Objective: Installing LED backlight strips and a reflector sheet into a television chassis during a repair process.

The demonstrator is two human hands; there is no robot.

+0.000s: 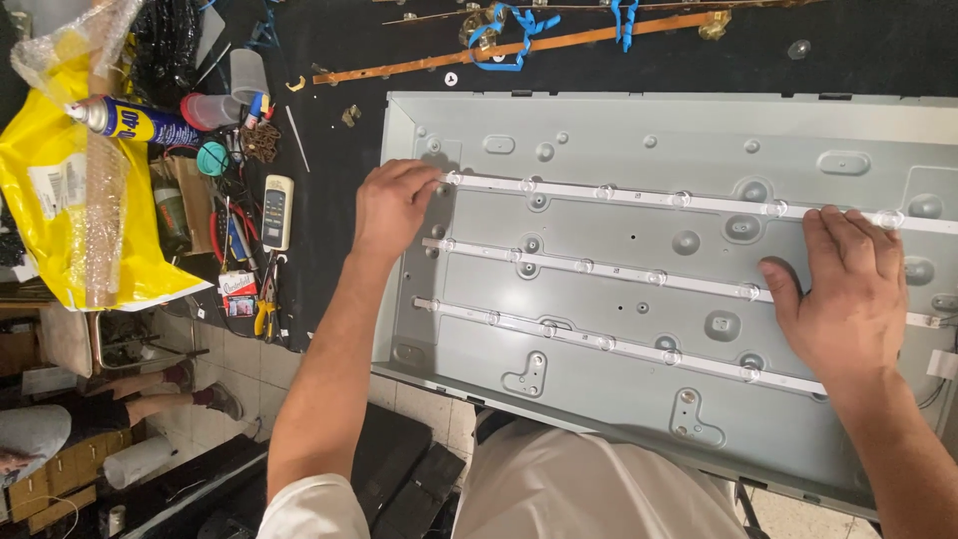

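Observation:
A grey metal back panel (639, 140) of a flat screen lies on a black workbench. Three white light strips with clear round lenses run across it: top strip (609, 195), middle strip (599, 269), bottom strip (599, 344). My left hand (394, 205) rests with its fingertips on the left end of the top strip. My right hand (843, 284) lies flat, fingers spread, pressing on the right part of the top strip and covering part of the middle strip. Neither hand holds anything.
Left of the panel lie a white remote control (276, 212), pliers (264, 309), a spray can (130, 122), a yellow bag (50, 200) and small tools. Orange strips with blue ties (519, 42) lie behind the panel. Tiled floor shows below the bench edge.

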